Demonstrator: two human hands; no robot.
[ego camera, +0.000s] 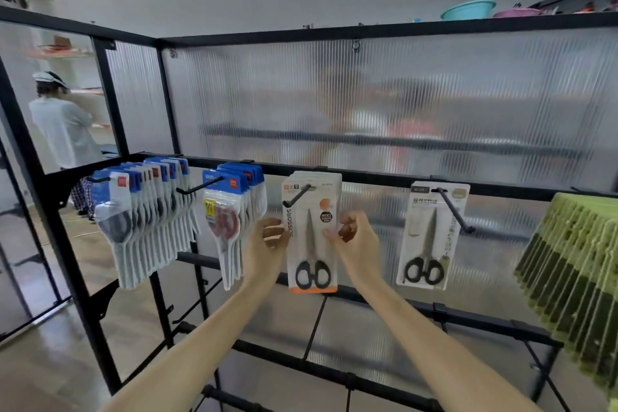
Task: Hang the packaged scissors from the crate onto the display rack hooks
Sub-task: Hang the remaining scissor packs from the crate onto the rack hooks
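A stack of white-and-orange packaged scissors [312, 237] hangs on a black hook [296, 196] at the middle of the display rack [368, 177]. My left hand [266, 246] holds the left edge of the front pack with curled fingers. My right hand [354, 237] pinches its right edge. Black-handled scissors show through the pack's front. The crate is not in view.
Blue-and-white scissor packs [147, 211] fill two hooks at the left, another bunch [234, 214] beside them. A single grey pack [431, 234] hangs to the right, green packs [575, 264] at the far right. A person [63, 124] stands behind the left frame.
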